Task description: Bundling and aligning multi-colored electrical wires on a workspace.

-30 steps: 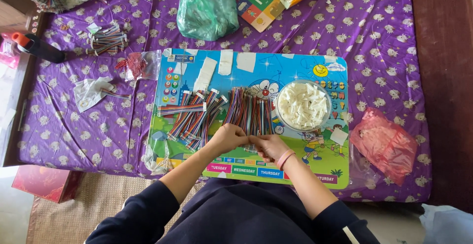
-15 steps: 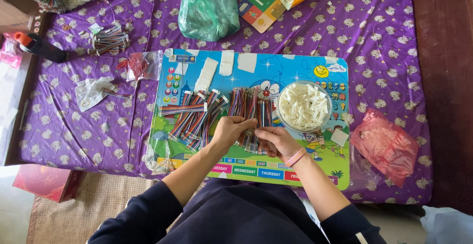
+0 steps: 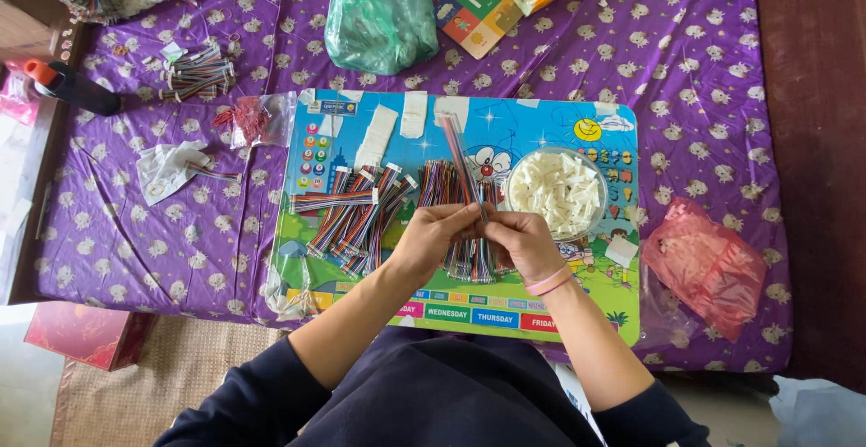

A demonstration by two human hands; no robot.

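Both hands met over a colourful mat (image 3: 541,122), pinching one ribbon cable (image 3: 458,154) between them. The left hand (image 3: 431,241) gripped its near end with thumb and fingers, and the right hand (image 3: 523,241) closed on it just beside, so the cable rose tilted away from the hands. Cable piles (image 3: 361,212) lay left of and beneath the hands. A bowl (image 3: 557,193) of white connectors sat just beyond the right hand, a pink bag (image 3: 708,267) farther right.
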